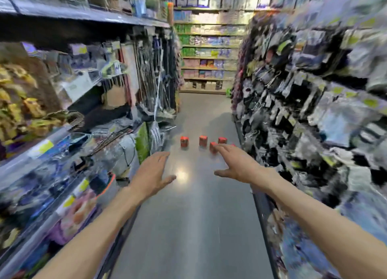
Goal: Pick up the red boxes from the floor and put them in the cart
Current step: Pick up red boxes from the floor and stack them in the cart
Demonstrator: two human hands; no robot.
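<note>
Several small red boxes stand on the grey aisle floor ahead: one at the left [184, 141], one in the middle [203, 140], one further right [222, 140], and one [212, 146] partly behind my right fingertips. My left hand [151, 174] is stretched forward, palm down, fingers apart, holding nothing. My right hand [235, 163] is also stretched forward with fingers spread and empty. Both hands hover above the floor, short of the boxes. No cart is in view.
Stocked store shelves [62, 115] line the left side and racks of hanging goods [303, 111] line the right. The grey floor [194, 226] runs between them toward a far shelf wall [207, 54]. The picture is blurred.
</note>
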